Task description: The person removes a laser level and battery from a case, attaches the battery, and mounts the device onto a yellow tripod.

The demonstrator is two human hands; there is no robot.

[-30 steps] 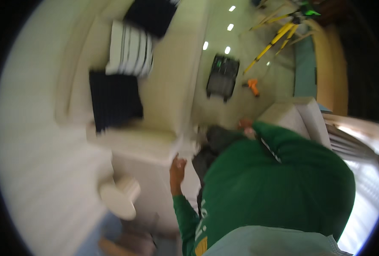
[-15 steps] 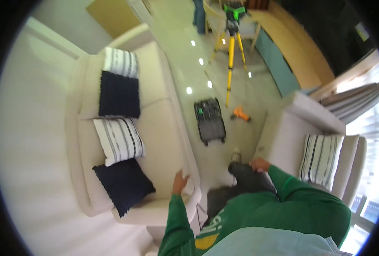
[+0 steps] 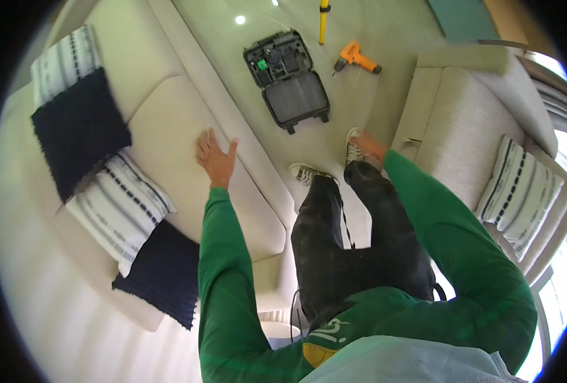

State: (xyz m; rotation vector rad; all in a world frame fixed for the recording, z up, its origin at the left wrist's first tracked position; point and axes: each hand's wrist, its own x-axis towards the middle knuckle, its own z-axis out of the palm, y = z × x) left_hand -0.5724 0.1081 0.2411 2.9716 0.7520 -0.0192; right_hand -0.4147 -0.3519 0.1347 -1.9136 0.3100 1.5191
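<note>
My left hand (image 3: 217,159) is over the seat of the beige sofa (image 3: 168,118), palm down with its fingers spread and nothing in it. Whether it rests on the cushion I cannot tell. My right hand (image 3: 371,145) hangs just above my right knee, overlapping the sneaker (image 3: 352,152) in view. Its fingers are blurred, so their pose is unclear. On the floor ahead lies an orange cordless drill (image 3: 358,57) with a dark chuck. Left of it, an open black tool case (image 3: 296,96) shows dark fittings and a small green item inside.
Striped pillows (image 3: 120,207) and dark blue pillows (image 3: 82,131) line the sofa. To the right stands a beige armchair (image 3: 468,115) with a striped pillow (image 3: 519,195). A yellow tripod leg (image 3: 323,22) meets the floor beyond the drill, near a blue-grey cabinet (image 3: 463,20).
My view has tipped down and nearer, so the case and drill look larger and most of the tripod has left view. My left hand has reached forward along the sofa, its fingers spreading.
</note>
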